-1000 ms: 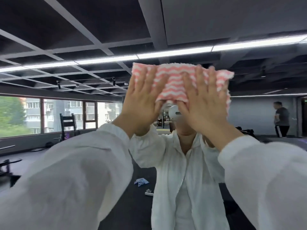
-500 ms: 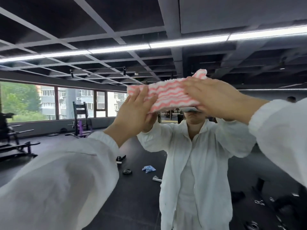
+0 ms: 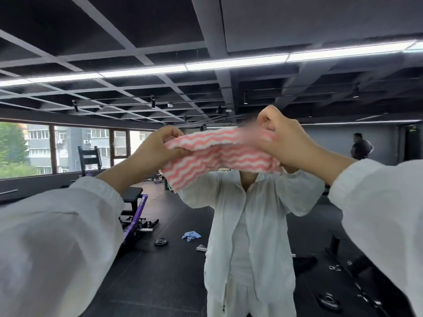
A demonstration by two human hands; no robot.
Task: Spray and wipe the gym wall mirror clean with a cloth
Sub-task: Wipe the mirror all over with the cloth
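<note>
The wall mirror [image 3: 187, 213] fills the view and reflects the gym and a person in white. A pink-and-white wavy-striped cloth [image 3: 219, 159] is stretched between my hands at head height, away from the glass. My left hand [image 3: 158, 149] pinches its left edge with curled fingers. My right hand [image 3: 288, 143] grips the right end, which is blurred. No spray bottle is in view.
Reflected in the mirror: a purple and black bench [image 3: 135, 211] at the left, a blue rag [image 3: 191, 235], a weight plate [image 3: 161, 242] and a metal piece [image 3: 201, 247] on the dark floor, a standing person [image 3: 361, 146] far right, windows [image 3: 68, 147] left.
Both hands were pressing the cloth flat against the mirror; they have pulled it off the glass and now hold it by its ends, lower and stretched out.
</note>
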